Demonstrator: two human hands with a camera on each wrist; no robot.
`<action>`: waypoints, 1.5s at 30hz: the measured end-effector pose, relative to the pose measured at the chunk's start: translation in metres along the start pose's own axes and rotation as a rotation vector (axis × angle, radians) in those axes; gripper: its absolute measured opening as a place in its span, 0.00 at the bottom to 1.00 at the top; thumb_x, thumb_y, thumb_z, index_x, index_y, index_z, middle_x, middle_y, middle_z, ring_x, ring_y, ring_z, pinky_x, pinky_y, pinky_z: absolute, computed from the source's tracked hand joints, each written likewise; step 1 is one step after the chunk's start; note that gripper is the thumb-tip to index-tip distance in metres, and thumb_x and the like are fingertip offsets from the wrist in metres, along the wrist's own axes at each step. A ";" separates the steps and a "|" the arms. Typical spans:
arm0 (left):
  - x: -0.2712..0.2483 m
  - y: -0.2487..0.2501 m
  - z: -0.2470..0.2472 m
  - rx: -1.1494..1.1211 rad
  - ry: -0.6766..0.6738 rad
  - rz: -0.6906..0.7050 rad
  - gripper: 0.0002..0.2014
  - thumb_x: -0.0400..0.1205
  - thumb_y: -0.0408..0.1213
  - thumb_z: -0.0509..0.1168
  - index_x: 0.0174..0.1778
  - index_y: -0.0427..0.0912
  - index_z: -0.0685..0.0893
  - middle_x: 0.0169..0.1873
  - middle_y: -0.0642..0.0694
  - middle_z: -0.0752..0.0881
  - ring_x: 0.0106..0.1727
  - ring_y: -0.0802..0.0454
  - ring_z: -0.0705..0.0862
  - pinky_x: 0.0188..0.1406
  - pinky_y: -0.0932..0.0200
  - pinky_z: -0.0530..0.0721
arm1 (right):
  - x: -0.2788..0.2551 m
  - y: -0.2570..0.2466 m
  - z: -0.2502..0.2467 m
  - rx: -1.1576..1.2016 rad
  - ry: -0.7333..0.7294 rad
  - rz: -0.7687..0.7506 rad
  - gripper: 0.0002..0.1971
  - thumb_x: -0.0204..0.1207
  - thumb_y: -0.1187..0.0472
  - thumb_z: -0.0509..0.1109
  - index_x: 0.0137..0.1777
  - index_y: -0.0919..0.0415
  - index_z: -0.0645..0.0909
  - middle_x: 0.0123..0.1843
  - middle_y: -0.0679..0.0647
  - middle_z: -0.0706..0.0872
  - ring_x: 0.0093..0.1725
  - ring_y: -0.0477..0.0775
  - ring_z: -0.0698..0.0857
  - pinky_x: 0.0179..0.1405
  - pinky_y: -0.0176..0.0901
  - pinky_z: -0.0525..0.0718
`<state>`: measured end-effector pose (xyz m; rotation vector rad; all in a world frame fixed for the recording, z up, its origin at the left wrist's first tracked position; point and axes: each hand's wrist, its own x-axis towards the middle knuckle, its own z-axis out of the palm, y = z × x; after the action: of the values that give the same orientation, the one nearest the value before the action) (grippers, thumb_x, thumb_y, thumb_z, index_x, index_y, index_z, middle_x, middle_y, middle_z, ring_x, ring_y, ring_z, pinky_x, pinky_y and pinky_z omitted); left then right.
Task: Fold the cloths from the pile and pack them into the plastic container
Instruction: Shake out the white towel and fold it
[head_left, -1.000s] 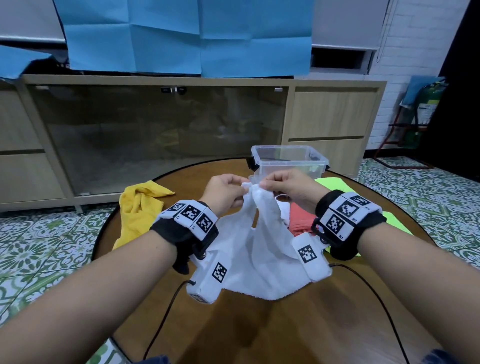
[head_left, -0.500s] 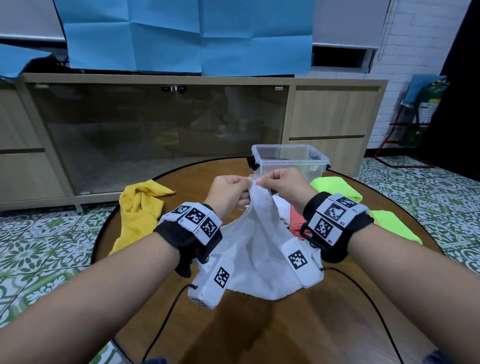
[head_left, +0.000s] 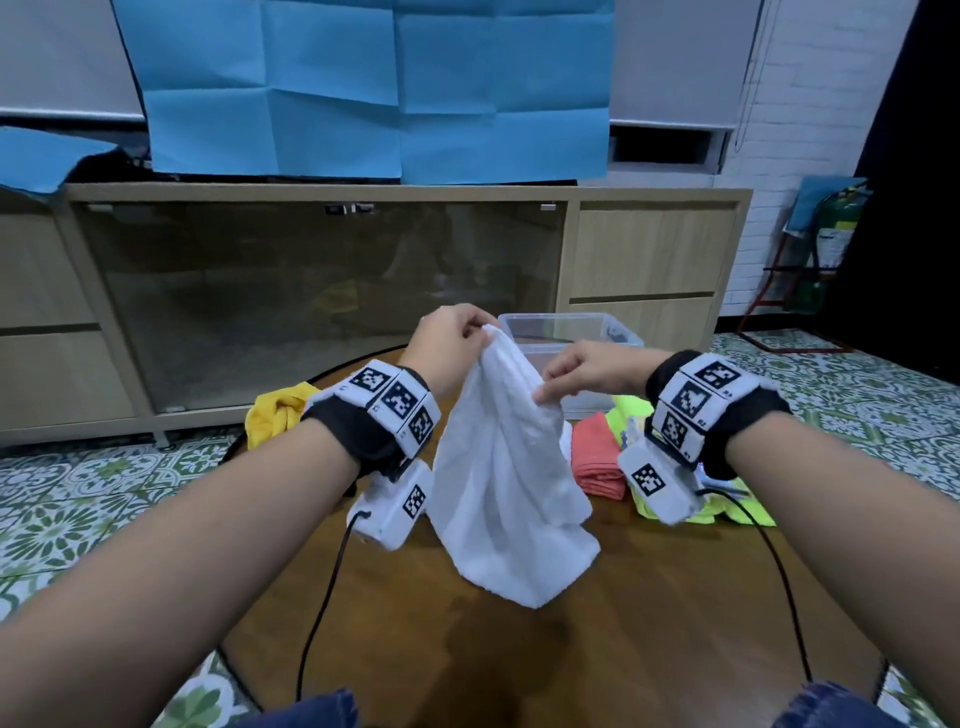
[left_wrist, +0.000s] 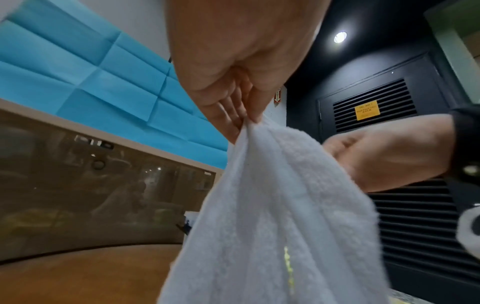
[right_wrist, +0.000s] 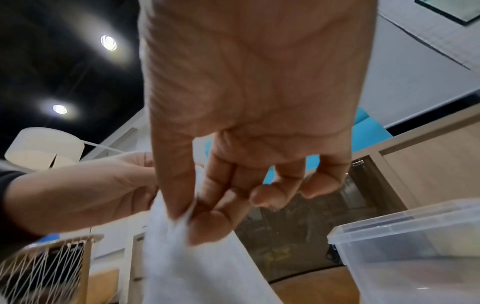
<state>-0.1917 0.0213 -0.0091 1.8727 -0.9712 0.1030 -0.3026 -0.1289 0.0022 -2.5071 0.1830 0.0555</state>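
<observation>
Wooden round table (head_left: 649, 649) bearing everything, serving as landmark. Beyond its far edge, standing a long cabinet (head_left: 322, 291) with dark glass doors. On the table's far side, sitting a clear plastic container (head_left: 571, 332) without lid. Over the table's middle, hanging a white cloth (head_left: 509, 493), lower tip just touching the wood. To the right of it on the table, lying neon green cloths (head_left: 737, 506) and a folded red cloth (head_left: 597, 457); at the left edge, a crumpled yellow cloth (head_left: 272, 413). Pinching the white cloth's top corner, left hand (head_left: 447, 340); pinching its edge lower down, right hand (head_left: 587, 371), thumb against first fingers, other fingers curled loosely.
</observation>
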 end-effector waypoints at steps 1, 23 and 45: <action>0.001 0.003 -0.005 0.018 0.025 0.005 0.08 0.83 0.35 0.61 0.50 0.43 0.85 0.41 0.52 0.84 0.42 0.60 0.81 0.36 0.74 0.73 | -0.004 0.001 -0.002 -0.046 -0.066 0.013 0.16 0.76 0.63 0.71 0.26 0.55 0.79 0.22 0.39 0.80 0.28 0.35 0.75 0.42 0.35 0.71; 0.012 0.026 -0.090 0.107 0.329 -0.067 0.13 0.85 0.33 0.55 0.58 0.39 0.83 0.56 0.43 0.84 0.52 0.50 0.80 0.47 0.63 0.72 | -0.057 -0.035 -0.062 -0.477 0.701 0.127 0.12 0.76 0.53 0.69 0.35 0.59 0.83 0.42 0.54 0.80 0.53 0.61 0.78 0.44 0.42 0.74; -0.001 -0.006 -0.080 0.025 0.206 -0.127 0.08 0.85 0.33 0.57 0.51 0.43 0.82 0.48 0.42 0.86 0.50 0.44 0.85 0.52 0.47 0.87 | -0.050 -0.024 -0.053 0.339 0.706 0.220 0.05 0.78 0.63 0.69 0.42 0.62 0.78 0.41 0.56 0.82 0.41 0.52 0.81 0.50 0.47 0.84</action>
<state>-0.1621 0.0863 0.0276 1.8991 -0.7118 0.2285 -0.3483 -0.1355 0.0632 -2.0613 0.6893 -0.7154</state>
